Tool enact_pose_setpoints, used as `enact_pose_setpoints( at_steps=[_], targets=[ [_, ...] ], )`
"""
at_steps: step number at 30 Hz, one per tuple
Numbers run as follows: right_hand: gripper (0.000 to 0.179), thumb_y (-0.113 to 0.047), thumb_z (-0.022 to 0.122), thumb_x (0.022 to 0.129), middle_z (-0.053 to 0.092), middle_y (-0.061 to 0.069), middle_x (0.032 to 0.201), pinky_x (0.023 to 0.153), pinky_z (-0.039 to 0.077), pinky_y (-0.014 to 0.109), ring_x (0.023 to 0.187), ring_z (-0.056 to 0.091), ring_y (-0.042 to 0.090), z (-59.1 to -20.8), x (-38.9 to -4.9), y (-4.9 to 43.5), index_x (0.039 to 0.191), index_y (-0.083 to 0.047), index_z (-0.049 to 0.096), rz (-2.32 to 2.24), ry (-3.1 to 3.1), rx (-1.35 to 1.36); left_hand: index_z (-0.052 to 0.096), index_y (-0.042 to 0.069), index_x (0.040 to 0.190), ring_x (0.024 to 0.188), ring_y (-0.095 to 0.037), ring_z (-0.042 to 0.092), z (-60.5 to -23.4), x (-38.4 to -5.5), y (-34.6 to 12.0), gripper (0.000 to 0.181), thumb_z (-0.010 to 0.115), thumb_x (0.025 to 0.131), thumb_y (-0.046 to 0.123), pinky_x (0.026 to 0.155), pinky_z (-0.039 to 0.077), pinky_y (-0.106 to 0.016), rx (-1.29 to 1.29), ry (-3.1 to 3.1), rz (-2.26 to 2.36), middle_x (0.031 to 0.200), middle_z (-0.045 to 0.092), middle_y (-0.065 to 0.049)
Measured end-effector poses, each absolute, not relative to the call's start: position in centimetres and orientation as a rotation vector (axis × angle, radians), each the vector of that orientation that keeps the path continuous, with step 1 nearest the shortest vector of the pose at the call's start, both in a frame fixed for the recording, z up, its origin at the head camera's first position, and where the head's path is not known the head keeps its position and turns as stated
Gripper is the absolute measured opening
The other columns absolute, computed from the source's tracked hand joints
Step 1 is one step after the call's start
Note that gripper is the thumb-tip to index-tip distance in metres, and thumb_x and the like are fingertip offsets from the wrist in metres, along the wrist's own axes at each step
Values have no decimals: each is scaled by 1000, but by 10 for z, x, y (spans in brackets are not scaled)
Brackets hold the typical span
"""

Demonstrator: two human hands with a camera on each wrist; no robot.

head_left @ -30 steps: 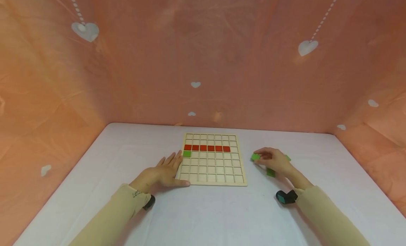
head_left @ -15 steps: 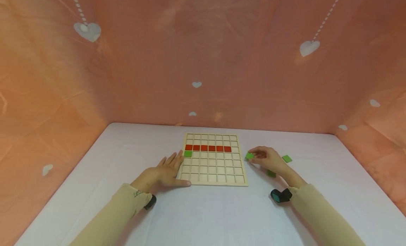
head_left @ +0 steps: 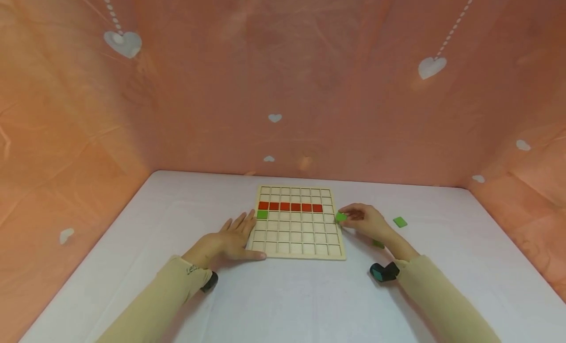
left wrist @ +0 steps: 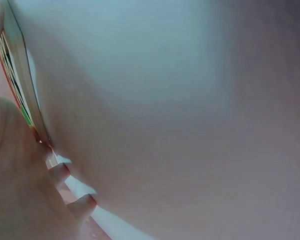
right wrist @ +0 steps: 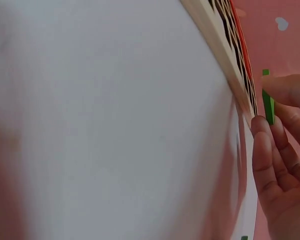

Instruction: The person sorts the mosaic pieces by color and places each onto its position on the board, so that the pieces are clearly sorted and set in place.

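Observation:
A pale wooden grid board [head_left: 295, 230] lies on the table. One row holds several red tiles [head_left: 285, 206], and a single green tile [head_left: 262, 214] sits in the left cell of the row below. My left hand [head_left: 232, 239] rests along the board's left edge with fingers spread, its thumb at the near left corner. Between thumb and fingers my right hand [head_left: 364, 221] pinches another green tile [head_left: 340, 217] at the board's right edge. In the right wrist view that pinched tile [right wrist: 268, 102] appears edge-on, raised beside the board [right wrist: 220, 50].
To the right of the board, a loose green tile [head_left: 400, 222] lies on the white tablecloth [head_left: 292, 299]. Another green tile [head_left: 378, 243] is partly hidden under the right wrist. An orange-pink cloth backdrop [head_left: 283, 87] with pale hearts stands behind and beside the table.
My right hand has carried the pinched green tile leftward, from the tablecloth to the board's right edge. A loose green tile behind it has come into full view. My left hand stays put.

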State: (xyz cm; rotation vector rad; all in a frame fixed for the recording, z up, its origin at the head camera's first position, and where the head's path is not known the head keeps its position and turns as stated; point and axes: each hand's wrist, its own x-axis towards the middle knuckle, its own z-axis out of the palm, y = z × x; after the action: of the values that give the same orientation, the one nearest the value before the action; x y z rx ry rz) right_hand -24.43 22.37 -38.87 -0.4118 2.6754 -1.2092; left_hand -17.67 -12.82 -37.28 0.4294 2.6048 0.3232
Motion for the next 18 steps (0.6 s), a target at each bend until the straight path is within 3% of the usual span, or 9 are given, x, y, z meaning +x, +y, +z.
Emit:
enact_pose_setpoints(
  at_steps=[18],
  targets=[
    [36,-14,72,84,68,14,106,87,51,37,95,63,23,-389,-246,196,117,-1,65,-1242,2659,-543,6,-3,152,149,-34,-3,-369,-174,-127,102,54,88,62,118,6,-54,438,2618,298,161,-7,-15]
  ],
)
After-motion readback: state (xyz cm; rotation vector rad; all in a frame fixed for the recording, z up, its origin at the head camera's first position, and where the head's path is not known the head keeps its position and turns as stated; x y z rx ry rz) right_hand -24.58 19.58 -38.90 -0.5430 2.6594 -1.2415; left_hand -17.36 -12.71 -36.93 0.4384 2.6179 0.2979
